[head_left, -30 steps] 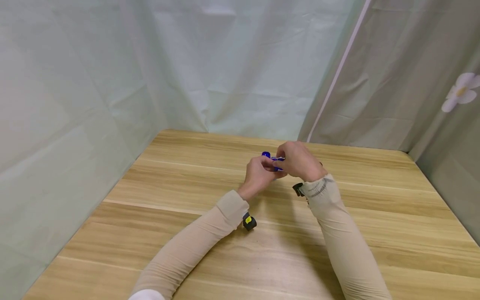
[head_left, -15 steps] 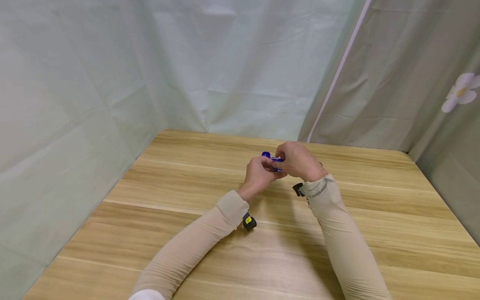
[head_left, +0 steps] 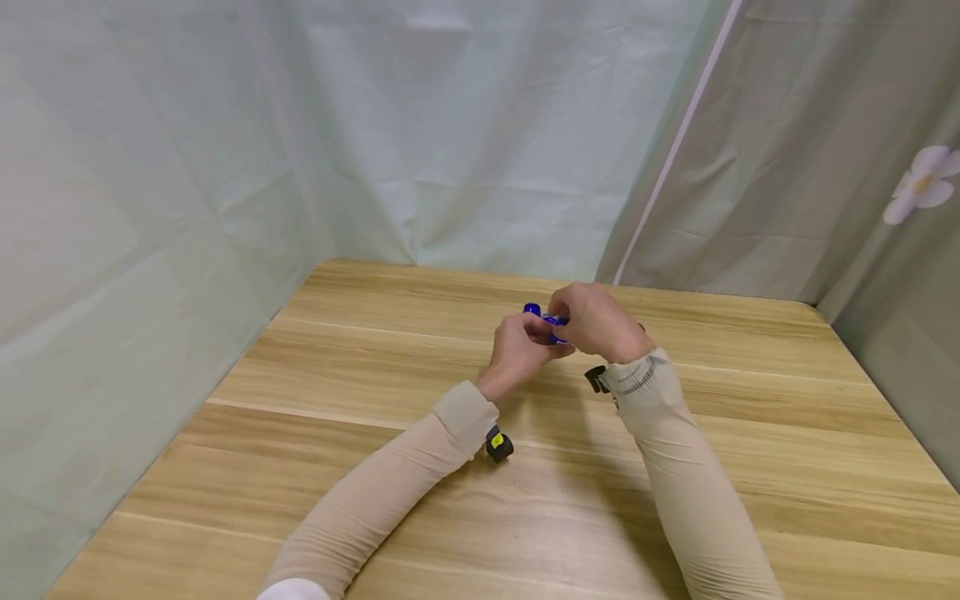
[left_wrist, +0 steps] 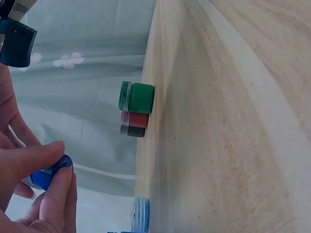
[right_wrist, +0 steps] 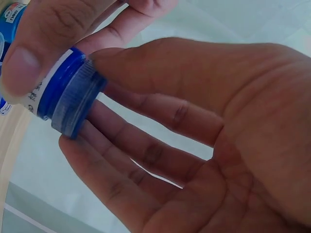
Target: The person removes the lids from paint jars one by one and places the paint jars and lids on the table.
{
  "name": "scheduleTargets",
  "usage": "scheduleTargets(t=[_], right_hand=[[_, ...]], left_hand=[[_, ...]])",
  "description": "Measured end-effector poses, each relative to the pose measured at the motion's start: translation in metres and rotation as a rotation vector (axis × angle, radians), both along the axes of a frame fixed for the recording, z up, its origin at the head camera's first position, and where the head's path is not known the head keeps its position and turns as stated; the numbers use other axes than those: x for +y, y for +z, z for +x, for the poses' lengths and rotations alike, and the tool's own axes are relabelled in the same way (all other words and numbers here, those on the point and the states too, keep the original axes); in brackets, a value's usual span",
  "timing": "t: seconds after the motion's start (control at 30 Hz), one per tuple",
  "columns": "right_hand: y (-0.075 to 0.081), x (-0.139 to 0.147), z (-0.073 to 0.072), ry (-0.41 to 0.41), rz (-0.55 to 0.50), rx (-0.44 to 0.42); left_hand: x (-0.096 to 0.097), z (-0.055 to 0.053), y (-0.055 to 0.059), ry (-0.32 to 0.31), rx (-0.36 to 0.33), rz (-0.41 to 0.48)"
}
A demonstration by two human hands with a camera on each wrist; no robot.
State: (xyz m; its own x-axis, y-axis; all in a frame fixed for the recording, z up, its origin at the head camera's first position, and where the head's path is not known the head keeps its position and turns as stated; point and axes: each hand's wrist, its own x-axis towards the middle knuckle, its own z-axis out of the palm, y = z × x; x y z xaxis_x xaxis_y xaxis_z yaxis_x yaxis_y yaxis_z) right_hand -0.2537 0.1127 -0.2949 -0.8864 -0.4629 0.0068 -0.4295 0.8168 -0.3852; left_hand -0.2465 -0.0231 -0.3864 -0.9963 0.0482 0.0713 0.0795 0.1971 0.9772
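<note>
Between my hands is a small blue paint jar [right_wrist: 56, 92] with a white label and a clear ribbed lid [right_wrist: 77, 99]. My left hand [head_left: 519, 346] grips the jar's body, its thumb pressed along the label in the right wrist view. My right hand [head_left: 596, 321] pinches the lid with the thumb on one side and fingertips on the other. In the left wrist view the jar's blue base sits between the left thumb and fingers, tilted and raised off the table. The hands partly hide the jar in the head view.
Another blue jar [head_left: 532, 308] stands just behind the hands on the wooden table [head_left: 390, 333]. A green jar [left_wrist: 141, 98], a red jar [left_wrist: 139, 119] and a dark jar [left_wrist: 136, 131] stand in the left wrist view. Pale curtains [head_left: 480, 142] hang beyond the table.
My right hand's fingers have shifted slightly left around the jar's lid. My left hand and both arms hold nearly the same place, and the jar behind has not moved.
</note>
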Motion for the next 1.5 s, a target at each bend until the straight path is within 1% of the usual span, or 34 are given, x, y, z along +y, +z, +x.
scheduleTargets(t=[0.2, 0.3, 0.4, 0.5, 0.7, 0.77, 0.8, 0.9, 1.0, 1.1, 1.17, 1.37, 1.5], right_hand=[[-0.0015, -0.0003, -0.0009, -0.040, 0.007, 0.007], [-0.0020, -0.0004, -0.0011, -0.039, 0.012, 0.009], [-0.0014, -0.0008, -0.0006, -0.025, 0.014, 0.012], [-0.0004, -0.0009, -0.0002, -0.013, 0.018, 0.012], [-0.0007, -0.0004, -0.0005, 0.000, 0.011, 0.001], [-0.0010, -0.0005, -0.0009, 0.006, 0.009, 0.004], [-0.0012, -0.0006, -0.0011, 0.006, 0.009, 0.005], [-0.0012, -0.0009, -0.0007, -0.017, 0.013, 0.003], [-0.0015, -0.0007, -0.0004, -0.054, 0.012, -0.009], [-0.0018, -0.0005, -0.0006, -0.066, 0.011, -0.009], [-0.0017, -0.0004, -0.0005, -0.058, 0.009, -0.005], [-0.0015, 0.0001, 0.0000, -0.025, 0.006, 0.007], [-0.0011, -0.0002, -0.0001, -0.029, 0.013, -0.008]], left_hand=[[0.0004, -0.0004, -0.0001, 0.001, -0.018, 0.036], [0.0004, -0.0002, -0.0002, -0.004, -0.020, 0.040], [0.0003, -0.0003, -0.0006, -0.007, -0.006, 0.033], [0.0000, -0.0005, -0.0013, -0.005, 0.006, 0.004], [0.0002, -0.0004, -0.0021, 0.000, 0.005, -0.021], [0.0004, -0.0003, -0.0019, 0.004, 0.002, -0.014], [0.0005, -0.0003, -0.0019, 0.002, -0.006, 0.005], [0.0010, -0.0007, -0.0020, -0.004, -0.026, 0.059], [0.0011, -0.0002, -0.0020, -0.007, -0.030, 0.073], [0.0003, 0.0006, -0.0019, 0.000, -0.010, 0.034], [-0.0001, 0.0008, -0.0023, 0.001, 0.000, 0.020], [-0.0009, 0.0004, -0.0037, -0.003, 0.023, -0.006], [-0.0007, -0.0001, -0.0038, -0.005, 0.020, -0.003]])
